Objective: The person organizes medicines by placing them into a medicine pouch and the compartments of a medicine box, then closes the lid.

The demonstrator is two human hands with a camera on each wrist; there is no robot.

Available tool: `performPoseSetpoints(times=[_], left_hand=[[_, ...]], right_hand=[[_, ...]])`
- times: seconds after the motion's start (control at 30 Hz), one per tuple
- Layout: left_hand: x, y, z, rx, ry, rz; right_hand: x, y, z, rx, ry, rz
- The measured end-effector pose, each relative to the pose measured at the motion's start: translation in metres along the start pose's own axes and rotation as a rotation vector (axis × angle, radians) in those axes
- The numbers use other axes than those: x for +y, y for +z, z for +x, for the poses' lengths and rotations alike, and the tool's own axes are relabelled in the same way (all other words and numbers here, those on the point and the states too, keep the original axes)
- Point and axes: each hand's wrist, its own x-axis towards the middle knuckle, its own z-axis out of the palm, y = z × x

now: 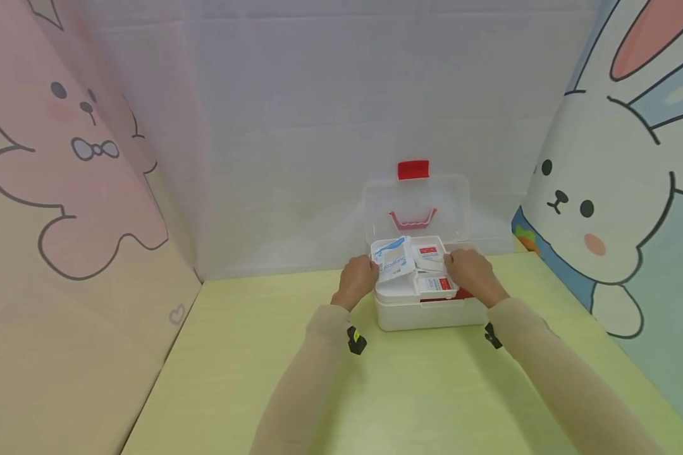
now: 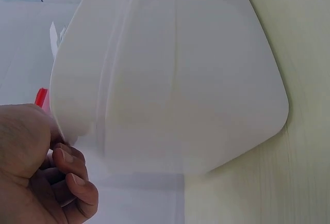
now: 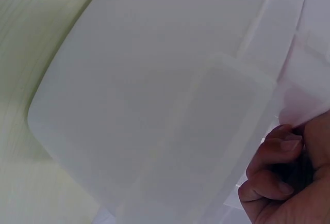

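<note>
Both hands hold the inner tray (image 1: 401,289) of a white box (image 1: 432,313) that stands on the desk (image 1: 250,354) between them. The left hand (image 1: 357,281) grips the tray's left edge with curled fingers, and the right hand (image 1: 471,270) grips its right edge. Packets (image 1: 395,259) lie in the tray between the hands. Beyond them the clear lid (image 1: 415,205) stands upright, its red latch (image 1: 413,169) at the top.

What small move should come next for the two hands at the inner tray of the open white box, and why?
Probably a straight, level lift of the inner tray. The left hand and right hand each have a grip on an opposite end of it, the clear lid stands open behind, and loose packets lie on top, so tilting might spill them into the white box.
</note>
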Motion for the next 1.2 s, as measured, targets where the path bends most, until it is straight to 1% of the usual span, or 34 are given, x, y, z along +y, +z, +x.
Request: performPoseSetpoints(times=[0.23, 0.37, 0.5, 0.57, 0.67, 0.77, 0.87, 0.97, 1.13, 1.2], left_hand=[[0.002, -0.001, -0.007, 0.005, 0.022, -0.009], [0.000, 0.004, -0.009, -0.010, 0.009, -0.003], [-0.003, 0.008, -0.010, -0.010, -0.005, 0.005], [-0.004, 0.010, -0.010, 0.000, -0.006, 0.022], [-0.004, 0.013, -0.012, 0.002, -0.003, 0.071], [-0.004, 0.015, -0.015, 0.014, 0.022, 0.149], [-0.003, 0.016, -0.018, 0.041, 0.043, 0.176], [-0.005, 0.018, -0.020, 0.053, 0.042, 0.126], [-0.010, 0.024, -0.020, 0.044, 0.022, -0.006], [-0.012, 0.027, -0.020, 0.037, 0.011, -0.032]], right_hand=[[0.002, 0.001, 0.000, -0.033, 0.006, -0.028], [0.003, 0.003, 0.000, -0.037, 0.008, -0.024], [0.004, 0.005, 0.001, -0.017, -0.004, -0.020], [0.005, 0.007, 0.001, -0.002, -0.006, -0.020], [0.007, 0.012, 0.002, 0.009, -0.021, -0.017], [0.011, 0.019, 0.002, 0.016, -0.031, -0.014], [0.013, 0.024, 0.004, 0.031, -0.043, 0.006], [0.013, 0.025, 0.005, 0.050, -0.054, 0.023], [0.013, 0.026, 0.005, 0.056, -0.064, 0.045], [0.013, 0.028, 0.005, 0.056, -0.071, 0.043]])
